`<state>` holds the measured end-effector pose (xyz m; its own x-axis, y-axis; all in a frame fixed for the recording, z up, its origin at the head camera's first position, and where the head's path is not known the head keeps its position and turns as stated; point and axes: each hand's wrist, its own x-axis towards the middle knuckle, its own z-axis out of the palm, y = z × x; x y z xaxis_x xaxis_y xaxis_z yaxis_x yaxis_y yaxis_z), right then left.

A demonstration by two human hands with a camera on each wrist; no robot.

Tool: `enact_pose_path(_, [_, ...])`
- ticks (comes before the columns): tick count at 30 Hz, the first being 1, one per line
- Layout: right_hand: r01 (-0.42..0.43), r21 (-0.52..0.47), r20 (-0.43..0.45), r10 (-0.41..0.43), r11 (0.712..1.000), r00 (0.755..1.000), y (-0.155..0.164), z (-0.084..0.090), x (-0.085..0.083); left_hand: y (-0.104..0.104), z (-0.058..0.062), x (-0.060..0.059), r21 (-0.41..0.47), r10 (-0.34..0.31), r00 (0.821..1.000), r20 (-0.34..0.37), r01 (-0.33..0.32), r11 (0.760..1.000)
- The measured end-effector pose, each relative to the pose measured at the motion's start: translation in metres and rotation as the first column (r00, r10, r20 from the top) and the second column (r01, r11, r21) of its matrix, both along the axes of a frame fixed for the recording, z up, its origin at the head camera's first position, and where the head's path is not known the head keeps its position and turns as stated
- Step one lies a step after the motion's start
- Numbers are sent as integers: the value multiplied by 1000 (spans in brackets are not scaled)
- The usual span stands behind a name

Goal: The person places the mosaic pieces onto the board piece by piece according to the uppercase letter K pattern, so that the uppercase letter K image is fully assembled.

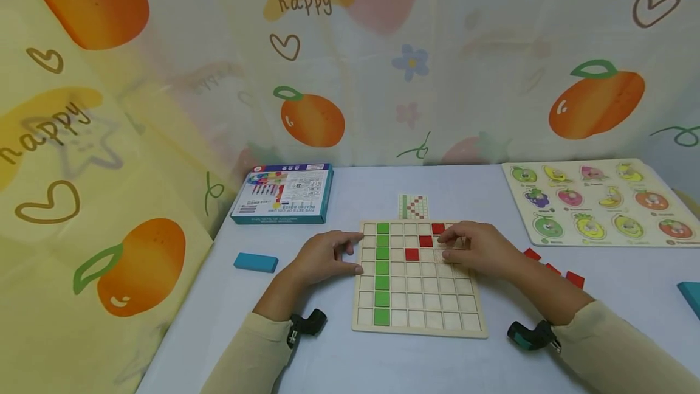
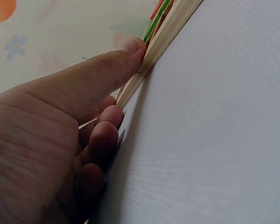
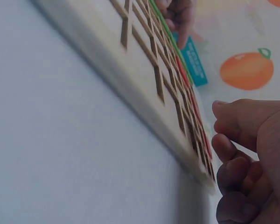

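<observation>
A light wooden grid board (image 1: pixel 420 334) lies on the table. One of its columns is filled with several green square tiles (image 1: pixel 382 268). Three red tiles (image 1: pixel 412 255) sit in its upper cells along a diagonal. My left hand (image 1: pixel 322 254) touches the board's left edge with the thumb and index finger, while the other fingers bend inward beside it. Over the upper right of the board is my right hand (image 1: pixel 478 248), its thumb and index finger apart near the red tiles. Nothing shows between the loosely bent fingers in the right wrist view.
Loose red tiles (image 1: pixel 575 279) lie by the right forearm. Behind the board is a small pattern card (image 1: pixel 412 207). A boxed set (image 1: pixel 281 193) and a blue block (image 1: pixel 256 262) are at left. A fruit puzzle board (image 1: pixel 596 202) and another blue piece (image 1: pixel 691 295) are at right.
</observation>
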<state>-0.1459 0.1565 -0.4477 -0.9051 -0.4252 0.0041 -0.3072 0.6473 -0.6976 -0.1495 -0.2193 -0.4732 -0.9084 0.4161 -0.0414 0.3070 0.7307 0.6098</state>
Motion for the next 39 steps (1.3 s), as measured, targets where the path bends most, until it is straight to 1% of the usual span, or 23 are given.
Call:
enact_pose_path(5, [52,23,-54,-51,998,997,23,-3,8,1,1,1,-3,7,1000,5,-7,1000])
enact_pose_path(9, [100,34,-75,-97,994,992,38,-4,13,2,3,2,-1,15,1000,6,-15,1000])
enact_pose_path(13, [144,59,-85,-138,988,987,50,-4,17,2,3,2,7,18,1000,12,-18,1000])
enact_pose_path(19, [184,114,-94,-174,976,980,69,-1,18,2,3,2,9,13,1000,15,-14,1000])
enact_pose_path(23, [214,159,-91,-202,964,975,76,1,18,1,3,2,5,10,1000,8,-10,1000])
enact_pose_path(30, [215,229,-79,-202,949,976,78,-4,17,1,2,1,11,2,1000,7,-2,1000])
enact_pose_path(33, [207,226,-77,-194,952,978,78,-5,16,0,1,1,13,-6,1000,3,6,1000])
enact_pose_path(39, [182,205,-63,-172,962,983,75,-1,14,0,2,0,19,-10,1000,4,10,1000])
